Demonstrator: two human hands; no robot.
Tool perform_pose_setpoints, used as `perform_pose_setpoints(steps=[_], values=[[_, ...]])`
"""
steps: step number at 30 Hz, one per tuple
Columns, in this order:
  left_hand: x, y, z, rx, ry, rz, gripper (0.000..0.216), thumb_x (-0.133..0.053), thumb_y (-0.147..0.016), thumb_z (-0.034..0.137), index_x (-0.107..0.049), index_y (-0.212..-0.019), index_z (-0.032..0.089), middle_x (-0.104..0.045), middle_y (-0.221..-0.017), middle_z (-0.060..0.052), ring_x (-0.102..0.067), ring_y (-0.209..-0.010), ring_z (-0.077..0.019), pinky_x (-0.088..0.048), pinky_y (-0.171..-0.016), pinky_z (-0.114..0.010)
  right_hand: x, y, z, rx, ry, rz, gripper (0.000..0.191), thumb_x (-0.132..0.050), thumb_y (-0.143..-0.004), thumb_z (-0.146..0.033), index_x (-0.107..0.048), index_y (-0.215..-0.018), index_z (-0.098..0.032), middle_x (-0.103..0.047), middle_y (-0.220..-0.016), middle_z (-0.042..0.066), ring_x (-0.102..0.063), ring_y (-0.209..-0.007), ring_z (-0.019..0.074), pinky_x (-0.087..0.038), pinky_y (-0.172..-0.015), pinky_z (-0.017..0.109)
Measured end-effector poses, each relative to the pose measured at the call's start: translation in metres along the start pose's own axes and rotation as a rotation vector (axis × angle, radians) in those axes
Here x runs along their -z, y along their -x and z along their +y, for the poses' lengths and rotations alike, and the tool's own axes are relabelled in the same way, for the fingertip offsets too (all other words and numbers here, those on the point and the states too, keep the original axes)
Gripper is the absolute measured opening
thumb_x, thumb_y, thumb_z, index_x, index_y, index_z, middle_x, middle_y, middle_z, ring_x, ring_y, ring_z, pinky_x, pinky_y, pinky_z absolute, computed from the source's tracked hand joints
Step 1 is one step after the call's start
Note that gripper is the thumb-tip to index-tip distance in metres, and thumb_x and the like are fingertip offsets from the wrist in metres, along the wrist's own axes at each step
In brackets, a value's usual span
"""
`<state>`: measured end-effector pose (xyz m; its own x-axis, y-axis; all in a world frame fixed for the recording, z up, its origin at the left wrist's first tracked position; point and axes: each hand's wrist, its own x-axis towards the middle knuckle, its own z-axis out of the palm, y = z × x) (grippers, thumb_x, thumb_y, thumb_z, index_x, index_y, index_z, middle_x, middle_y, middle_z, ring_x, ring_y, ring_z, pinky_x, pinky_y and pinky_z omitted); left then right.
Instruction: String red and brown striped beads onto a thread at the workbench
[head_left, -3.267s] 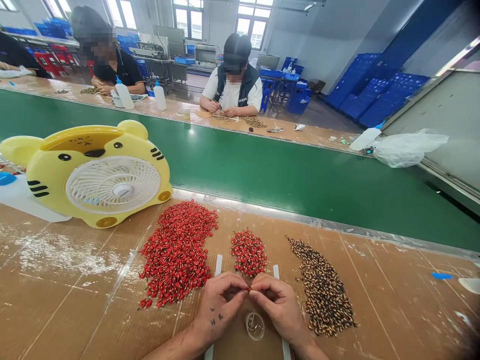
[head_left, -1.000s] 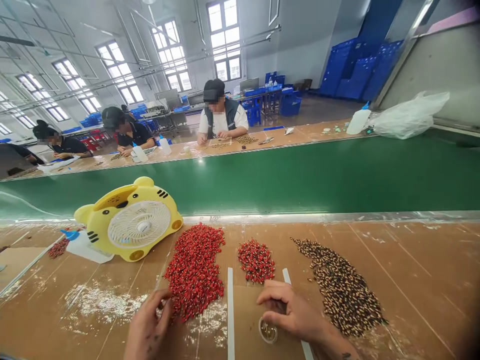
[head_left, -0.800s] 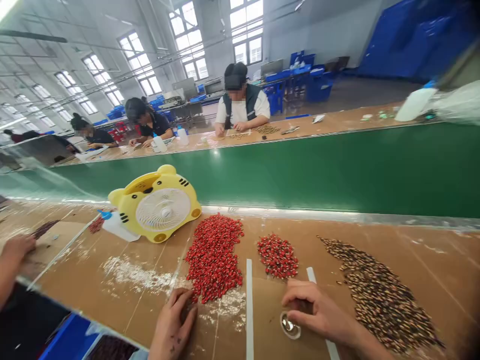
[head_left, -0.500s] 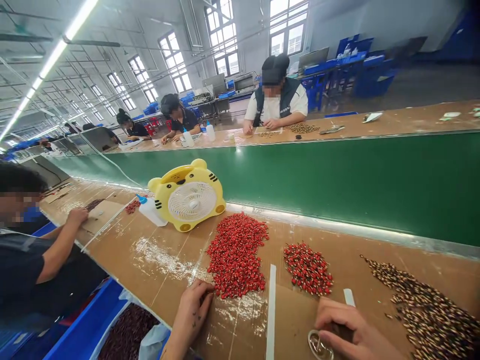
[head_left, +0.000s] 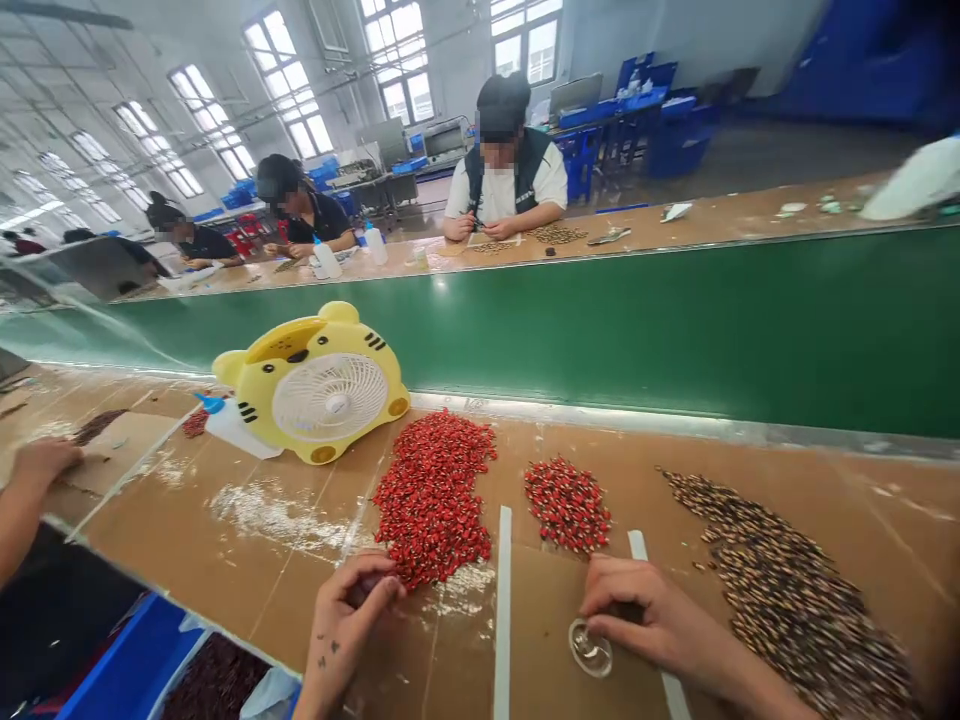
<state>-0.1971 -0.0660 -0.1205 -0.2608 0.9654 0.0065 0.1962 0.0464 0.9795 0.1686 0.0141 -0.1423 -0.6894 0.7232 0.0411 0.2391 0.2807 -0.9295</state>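
My left hand rests on the cardboard worktop at the near edge of the large pile of red parts, fingers curled and pinching at a piece I cannot make out. My right hand lies on the board with curled fingers, thumb and forefinger beside a small clear round dish. A smaller red pile sits just beyond it, and a long heap of dark brown parts runs to its right. Two white strips frame the spot between my hands.
A yellow tiger-shaped desk fan stands at the left with a white squeeze bottle beside it. A green conveyor belt runs across. People work on the far side; a co-worker's hand is at my left. A blue bin sits below.
The view swung left and back right. Earlier both hands pinched a red part together; now my left hand is at the big red pile and my right hand by the dish.
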Motion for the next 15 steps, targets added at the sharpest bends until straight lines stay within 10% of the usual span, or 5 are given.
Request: perform_pose_setpoints(steps=[9,15], values=[[-0.135,-0.041,0.037,0.153,0.447,-0.546,0.008,-0.081,-0.069,0.023,-0.080,-0.071,0.015,-0.071,-0.087,-0.010,-0.064,-0.082,-0.0185,-0.050,-0.073,-0.027,-0.002,0.008,-0.013,0.135,0.193,0.023,0.032,-0.058,-0.097,-0.043,-0.074,-0.082,-0.019,-0.063,-0.071,0.005,-0.055,-0.072,0.0179,-0.041,-0.065,0.028],[-0.163,-0.043,0.026,0.369,0.530,-0.605,0.025,-0.088,-0.058,0.023,-0.081,-0.080,0.015,-0.071,-0.108,-0.013,-0.066,-0.081,-0.0182,-0.052,-0.076,-0.030,-0.005,0.011,-0.015,0.194,0.372,0.047,0.028,-0.058,-0.097,-0.036,-0.069,-0.078,-0.019,-0.061,-0.071,0.004,-0.053,-0.071,0.0172,-0.037,-0.064,0.028]])
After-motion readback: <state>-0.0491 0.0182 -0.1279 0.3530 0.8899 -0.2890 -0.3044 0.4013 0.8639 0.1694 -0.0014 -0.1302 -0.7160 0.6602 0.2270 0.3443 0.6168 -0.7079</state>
